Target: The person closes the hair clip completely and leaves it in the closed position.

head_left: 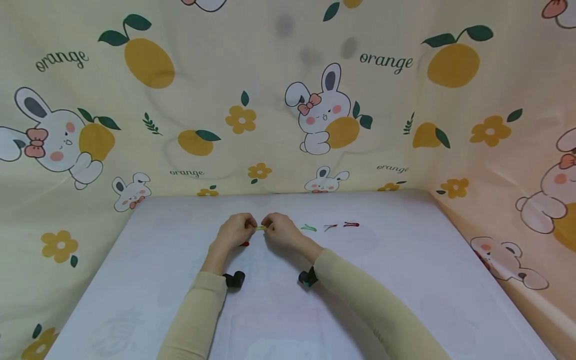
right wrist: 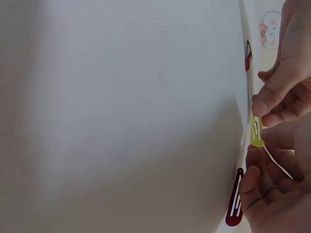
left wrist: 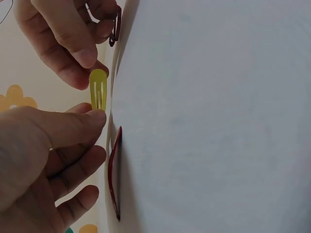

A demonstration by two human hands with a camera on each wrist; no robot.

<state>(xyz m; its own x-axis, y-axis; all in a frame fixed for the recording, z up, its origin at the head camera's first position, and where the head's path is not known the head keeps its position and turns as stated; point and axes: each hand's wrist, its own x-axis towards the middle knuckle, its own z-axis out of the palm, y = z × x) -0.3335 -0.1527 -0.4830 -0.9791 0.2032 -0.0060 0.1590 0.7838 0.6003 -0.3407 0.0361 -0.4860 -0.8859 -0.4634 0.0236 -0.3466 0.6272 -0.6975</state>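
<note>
A yellow snap hair clip (head_left: 260, 228) is held between the two hands near the far part of the table. My left hand (head_left: 234, 231) pinches its narrow end between thumb and finger; the left wrist view shows the slotted yellow face (left wrist: 98, 90). At the rounded wide end, my right hand (head_left: 283, 231) pinches with thumb and fingertip. Below the left hand lies a red hair clip (head_left: 245, 244), partly covered by that hand in the head view. In the right wrist view a dark red hair clip (right wrist: 234, 199) appears beside the right hand's fingers.
Right of the hands, a green hair clip (head_left: 308, 227), a dark red hair clip (head_left: 330, 227) and a red hair clip (head_left: 351, 224) lie in a row on the white table (head_left: 405, 280). A printed cloth (head_left: 270, 100) hangs behind it.
</note>
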